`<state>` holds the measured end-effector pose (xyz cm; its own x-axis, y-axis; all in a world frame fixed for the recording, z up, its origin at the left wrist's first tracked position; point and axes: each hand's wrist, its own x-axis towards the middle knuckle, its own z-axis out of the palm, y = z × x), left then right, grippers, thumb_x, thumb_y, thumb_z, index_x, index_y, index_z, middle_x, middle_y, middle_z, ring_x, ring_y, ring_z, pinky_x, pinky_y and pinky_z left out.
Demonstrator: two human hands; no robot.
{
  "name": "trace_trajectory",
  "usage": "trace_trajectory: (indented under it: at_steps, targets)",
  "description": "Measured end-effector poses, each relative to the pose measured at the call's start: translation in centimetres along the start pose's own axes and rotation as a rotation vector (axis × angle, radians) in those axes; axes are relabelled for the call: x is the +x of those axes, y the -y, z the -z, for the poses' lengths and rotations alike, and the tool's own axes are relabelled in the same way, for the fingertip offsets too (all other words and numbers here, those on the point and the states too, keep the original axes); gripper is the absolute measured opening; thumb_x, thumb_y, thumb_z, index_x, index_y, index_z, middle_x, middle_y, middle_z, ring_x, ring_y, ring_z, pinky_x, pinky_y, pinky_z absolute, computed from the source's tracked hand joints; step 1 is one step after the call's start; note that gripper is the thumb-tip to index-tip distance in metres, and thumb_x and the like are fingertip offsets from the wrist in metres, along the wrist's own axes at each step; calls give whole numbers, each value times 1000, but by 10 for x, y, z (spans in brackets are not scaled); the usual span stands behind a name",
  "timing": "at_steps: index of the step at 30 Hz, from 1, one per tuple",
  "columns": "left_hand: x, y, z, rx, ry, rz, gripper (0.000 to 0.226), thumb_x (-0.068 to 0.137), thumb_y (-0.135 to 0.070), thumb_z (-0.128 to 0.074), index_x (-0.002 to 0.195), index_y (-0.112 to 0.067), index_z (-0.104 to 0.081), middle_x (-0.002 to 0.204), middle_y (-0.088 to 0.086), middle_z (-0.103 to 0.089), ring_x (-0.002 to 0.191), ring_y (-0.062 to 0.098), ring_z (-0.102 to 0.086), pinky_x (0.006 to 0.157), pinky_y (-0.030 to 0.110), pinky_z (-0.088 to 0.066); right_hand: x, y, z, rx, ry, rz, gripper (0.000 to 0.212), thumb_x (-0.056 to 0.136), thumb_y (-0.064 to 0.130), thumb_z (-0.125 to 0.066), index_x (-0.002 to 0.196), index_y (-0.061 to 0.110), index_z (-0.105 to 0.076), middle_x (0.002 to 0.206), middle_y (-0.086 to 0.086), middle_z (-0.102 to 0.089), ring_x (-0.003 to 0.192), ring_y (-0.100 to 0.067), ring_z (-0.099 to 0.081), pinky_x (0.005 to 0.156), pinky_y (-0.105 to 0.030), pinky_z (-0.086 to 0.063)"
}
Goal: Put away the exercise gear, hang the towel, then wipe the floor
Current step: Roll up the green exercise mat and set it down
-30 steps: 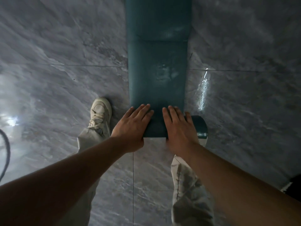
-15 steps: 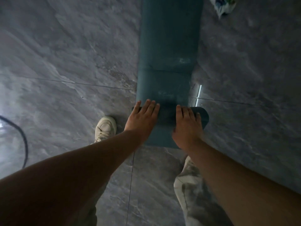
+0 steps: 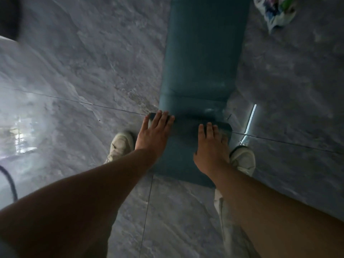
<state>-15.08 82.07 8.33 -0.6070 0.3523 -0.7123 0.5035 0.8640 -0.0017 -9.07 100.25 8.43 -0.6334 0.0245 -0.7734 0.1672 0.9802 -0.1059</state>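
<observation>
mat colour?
Plain dark teal mat, no pattern; head view, the only one.

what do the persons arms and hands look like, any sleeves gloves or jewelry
Both arms are bare from the hands right back to the bottom edge of the picture: no sleeves show. The left hand and the right hand wear no gloves, and no rings, watch or wristbands can be seen. The picture is dim and a little blurred, so small details could be missed.
</observation>
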Motion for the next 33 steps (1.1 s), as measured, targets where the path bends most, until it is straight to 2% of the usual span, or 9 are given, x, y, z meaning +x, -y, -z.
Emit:
trace_trajectory:
  at_steps: [4,7,15,20,22,24,27,30,33]
  targets:
    - [25,-1,-18,-114,22,22,84,93,-7,-38,158,-21,13,166,1,18,152,20,16,123,51,-6,20,1,-9,36,-6,5,94,90,35,-58,157,14,4,165,-13,5,152,-32,0,120,-53,-13]
    - [50,5,-35,-153,18,8,86,92,-11,-42,158,-21,12,166,2,18,152,19,16,123,53,-7,43,10,-19,40,-26,-15,94,89,34,-58,157,15,5,165,-12,9,152,-31,3,120,-54,-13]
    - [95,29,-62,-252,55,-90,98,87,-45,-59,159,-23,3,165,6,20,152,23,17,123,53,-7,97,32,-39,-11,10,-41,101,87,43,-61,157,19,8,163,-13,19,151,-34,8,118,-60,-11]
    - [130,42,-76,-244,84,-140,106,82,-50,-64,159,-26,5,163,6,25,151,24,22,123,52,-4,143,27,-45,4,133,-62,115,80,49,-70,156,21,11,161,-11,27,150,-35,14,115,-62,-18]
    - [134,45,-79,-226,48,-140,105,82,-50,-64,159,-26,3,164,5,23,151,23,20,123,51,-5,149,28,-42,-4,108,-51,113,80,51,-70,157,18,5,162,-14,20,150,-37,8,117,-60,-16]
    - [129,46,-76,-206,25,-142,103,83,-50,-63,159,-26,2,165,3,22,152,21,18,123,51,-6,144,28,-37,7,-38,-38,104,79,51,-70,156,15,-9,163,-18,2,149,-38,-6,118,-56,-17]
    - [118,47,-73,-203,34,-120,103,84,-50,-62,159,-28,6,163,-2,26,150,17,23,120,62,-6,145,18,-26,13,-220,-37,103,78,52,-70,155,13,-14,162,-16,-12,149,-35,-12,119,-56,-15]
    - [114,49,-71,-201,54,-143,106,84,-49,-63,158,-28,9,162,-3,29,149,16,26,119,64,-9,162,2,-16,-24,-120,-50,114,74,63,-69,156,12,-8,159,-13,-22,149,-34,-12,117,-61,-14]
    - [114,51,-69,-220,65,-166,108,84,-47,-64,158,-25,10,162,-2,30,149,17,26,120,62,-10,164,-5,-14,-74,-77,-46,112,72,71,-64,154,12,-15,147,-10,-34,141,-35,-25,114,-62,-18]
